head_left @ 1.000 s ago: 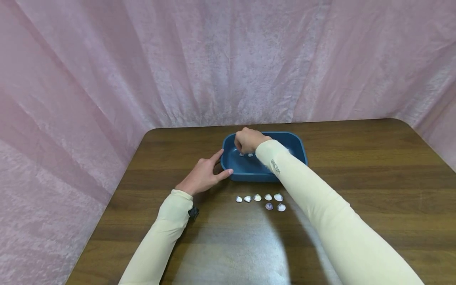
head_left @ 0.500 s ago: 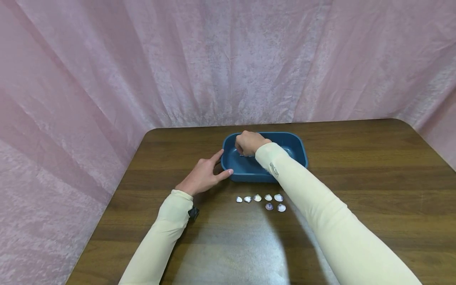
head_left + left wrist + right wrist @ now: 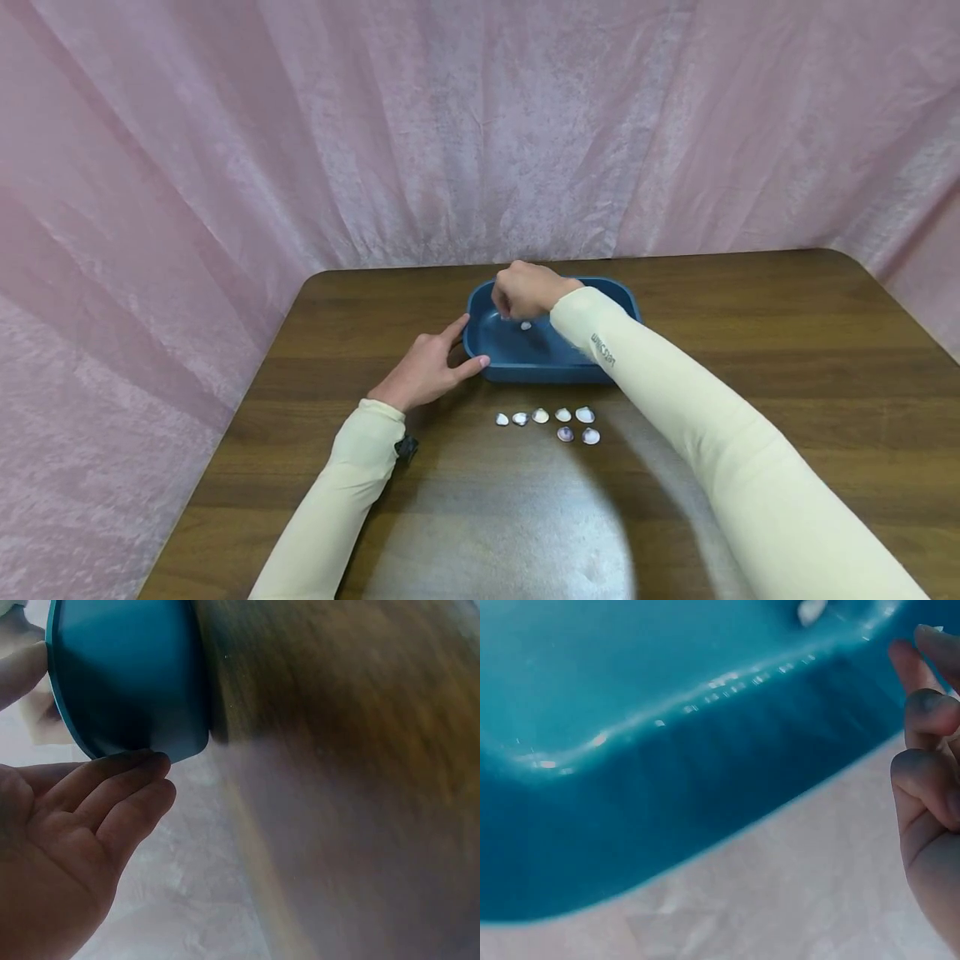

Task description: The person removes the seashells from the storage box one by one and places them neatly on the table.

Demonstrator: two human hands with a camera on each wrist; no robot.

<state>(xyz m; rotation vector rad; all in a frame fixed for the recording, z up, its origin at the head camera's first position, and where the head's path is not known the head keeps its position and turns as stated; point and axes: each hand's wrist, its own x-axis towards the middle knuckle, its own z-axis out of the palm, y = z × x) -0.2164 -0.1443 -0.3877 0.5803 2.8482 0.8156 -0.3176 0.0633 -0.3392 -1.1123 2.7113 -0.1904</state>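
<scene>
A blue plastic basin (image 3: 525,372) stands near the back of the table. My left hand (image 3: 422,368) rests at its left end, fingers fairly straight against the outer wall, thumb at the rim; the fingers show in the left wrist view, where my left hand (image 3: 82,825) lies along the wall. Over the basin's left half, my right hand (image 3: 528,292) pinches a small white seashell, mostly hidden by the fingers; a pale edge of this seashell (image 3: 939,628) shows at the fingertips in the right wrist view. Another white seashell (image 3: 526,326) lies on the basin floor below the hand.
In front of the basin, several seashells (image 3: 540,416) lie in a row on the wooden table (image 3: 330,325). Two more, a purple seashell (image 3: 566,434) and a white seashell (image 3: 591,437), lie nearer me. A pink curtain (image 3: 480,133) hangs behind the table.
My right hand reached down to the two seashells in the basin, took hold of the left one and rose slightly with it. The left hand has stayed at the basin.
</scene>
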